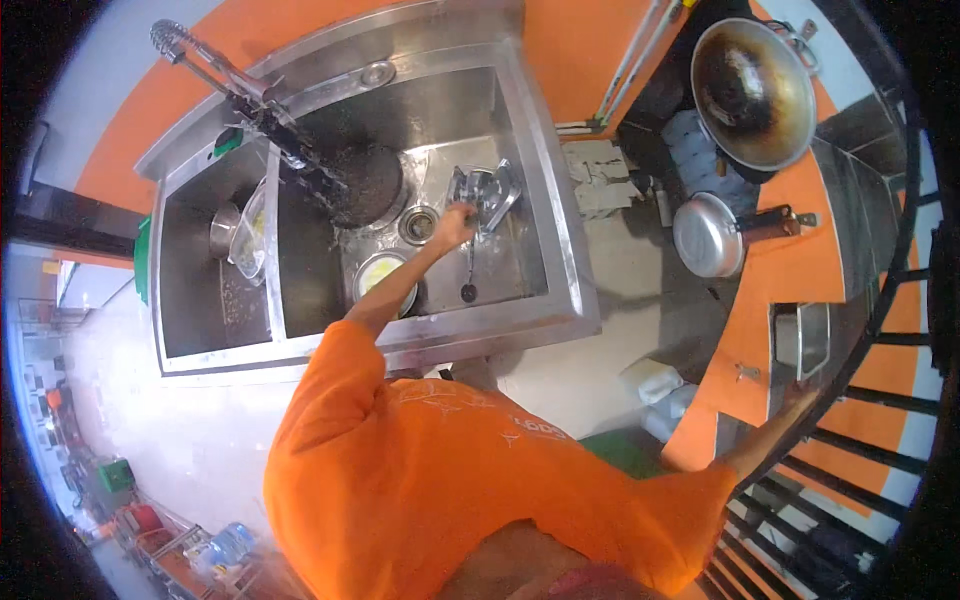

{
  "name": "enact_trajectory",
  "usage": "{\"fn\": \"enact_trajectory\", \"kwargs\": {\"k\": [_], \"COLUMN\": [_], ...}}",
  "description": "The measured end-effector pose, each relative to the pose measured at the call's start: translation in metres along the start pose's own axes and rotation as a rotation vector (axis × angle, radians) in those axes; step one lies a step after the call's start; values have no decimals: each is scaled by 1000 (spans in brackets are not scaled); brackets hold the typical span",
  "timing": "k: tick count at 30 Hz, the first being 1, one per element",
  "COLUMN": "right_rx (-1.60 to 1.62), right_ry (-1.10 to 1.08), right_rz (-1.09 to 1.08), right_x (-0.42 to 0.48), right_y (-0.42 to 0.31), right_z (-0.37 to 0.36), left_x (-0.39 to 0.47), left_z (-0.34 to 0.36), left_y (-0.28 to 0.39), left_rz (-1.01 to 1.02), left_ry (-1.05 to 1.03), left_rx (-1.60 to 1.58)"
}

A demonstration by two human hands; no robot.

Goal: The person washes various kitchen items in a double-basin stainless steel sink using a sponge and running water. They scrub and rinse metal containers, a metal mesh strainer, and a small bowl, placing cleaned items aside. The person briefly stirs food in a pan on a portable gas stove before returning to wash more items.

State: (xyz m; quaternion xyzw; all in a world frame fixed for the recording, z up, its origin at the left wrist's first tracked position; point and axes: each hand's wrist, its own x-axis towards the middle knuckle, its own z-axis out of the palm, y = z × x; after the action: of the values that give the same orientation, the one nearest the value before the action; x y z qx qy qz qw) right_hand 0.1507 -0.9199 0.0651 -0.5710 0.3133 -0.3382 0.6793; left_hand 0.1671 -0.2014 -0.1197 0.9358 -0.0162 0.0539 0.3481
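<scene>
My left hand reaches into the right basin of a steel double sink. Its curled fingers grip the near edge of some shiny metal ware. Below that hand a long-handled ladle lies on the basin floor. Left of it are the drain strainer and a round dark pan. A bowl with pale yellow contents is partly hidden by my forearm. My right hand extends to the far right, near a rectangular steel container; its fingers are too dim to make out.
A spring-hose faucet leans over the sink divider. The left basin holds a clear plastic container. On the right are a browned wok, a saucepan and a black railing. White bags lie on the floor.
</scene>
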Motion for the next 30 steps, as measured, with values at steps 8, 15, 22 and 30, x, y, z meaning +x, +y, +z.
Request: {"fn": "enact_trajectory", "kwargs": {"k": [8,15,22,30], "right_rx": [-35,-117,-83,109], "right_ry": [156,214,-90,-445], "right_rz": [-42,12,-18,48], "right_x": [-151,-268,-363,-445], "right_y": [41,58,60,65], "right_z": [-11,15,118,232], "left_x": [29,0,-95,-115], "left_z": [47,-3,-160,-242], "left_y": [32,20,14,-122], "left_rz": [-213,-18,-442,-605], "left_ry": [-132,153,461,760], "left_rx": [327,178,-124,-153]}}
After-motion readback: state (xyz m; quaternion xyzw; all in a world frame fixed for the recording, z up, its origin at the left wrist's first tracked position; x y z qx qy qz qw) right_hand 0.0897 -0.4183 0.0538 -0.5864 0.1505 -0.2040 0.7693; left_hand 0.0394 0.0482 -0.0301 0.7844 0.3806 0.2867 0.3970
